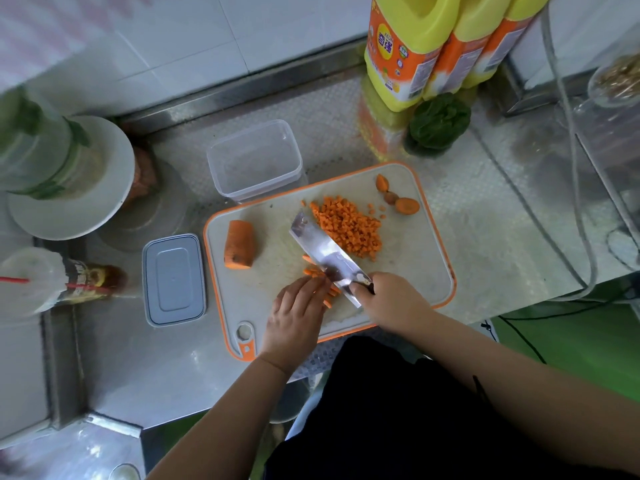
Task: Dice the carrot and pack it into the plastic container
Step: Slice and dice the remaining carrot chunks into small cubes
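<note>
Cutting board (408, 265), front edge: my curled left hand (298, 317) pins carrot sticks (310, 271); my right hand (391, 299) clamps the knife (322, 247), blade pointing far-left

This is a kitchen. An embossed stainless steel counter (485, 209) runs along a white tiled wall (173, 36). On the counter lie a white plastic cutting board with orange rim (408, 271), a pile of small orange carrot cubes (346, 226), a broad steel cleaver (322, 251) and a dark green leafy vegetable (438, 124). Big yellow plastic jugs with orange labels (401, 50) stand at the wall.

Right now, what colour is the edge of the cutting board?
Orange, clearest in the head view: cutting board.
</note>
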The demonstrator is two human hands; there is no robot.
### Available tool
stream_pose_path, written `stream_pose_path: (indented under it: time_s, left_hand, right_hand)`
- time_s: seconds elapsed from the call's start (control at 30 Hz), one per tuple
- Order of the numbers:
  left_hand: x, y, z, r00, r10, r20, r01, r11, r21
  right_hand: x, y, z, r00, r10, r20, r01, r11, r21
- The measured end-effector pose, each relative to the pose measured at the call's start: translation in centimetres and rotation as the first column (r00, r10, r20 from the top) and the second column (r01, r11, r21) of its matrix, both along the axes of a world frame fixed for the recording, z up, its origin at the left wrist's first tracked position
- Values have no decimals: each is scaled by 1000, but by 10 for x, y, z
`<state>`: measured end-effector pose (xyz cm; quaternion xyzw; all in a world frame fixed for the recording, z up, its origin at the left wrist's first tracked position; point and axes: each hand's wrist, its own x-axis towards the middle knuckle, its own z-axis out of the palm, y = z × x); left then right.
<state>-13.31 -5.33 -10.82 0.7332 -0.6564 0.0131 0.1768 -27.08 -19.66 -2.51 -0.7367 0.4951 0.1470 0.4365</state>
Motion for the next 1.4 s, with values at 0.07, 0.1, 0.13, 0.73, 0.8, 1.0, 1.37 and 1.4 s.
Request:
stream_pose_path:
  time_s: [0.07, 0.1, 0.13, 0.73, 0.8, 1.0, 1.37, 1.4]
  left_hand:
    - [4, 4, -1, 1000, -30, 7, 29, 999, 17]
    - [5, 4, 0, 1000, -29, -2, 29, 999, 18]
    - [5, 4, 3, 1000, -14, -19, 14, 1000, 7]
    - [42, -50, 105, 904, 143, -403, 56, 895, 442]
    - [40, -50, 100, 951, 87, -297, 118, 786, 607]
    - [46, -61, 79, 917, 131, -378, 180, 708, 683]
    - [52, -32, 68, 851, 260, -457, -266, 963, 53]
    - [50, -27, 57, 850, 259, -458, -214, 966, 149]
  right_hand:
    - [-1, -4, 2, 1000, -14, 6, 14, 1000, -5]
    - [-2, -5, 3, 1000, -13, 6, 13, 1000, -9]
    - [-2, -5, 5, 1000, -9, 8, 9, 1000, -16]
    - [-26, 30, -5, 933, 358, -50, -307, 712, -632]
    - [-26, 33, -6, 925, 378, -47, -316, 694, -647]
    - [-33, 39, -1, 914, 406, -30, -295, 611, -734]
    - [-58, 22, 7, 997, -64, 31, 71, 853, -517]
    - [-60, 20, 7, 993, -108, 52, 119, 860, -497]
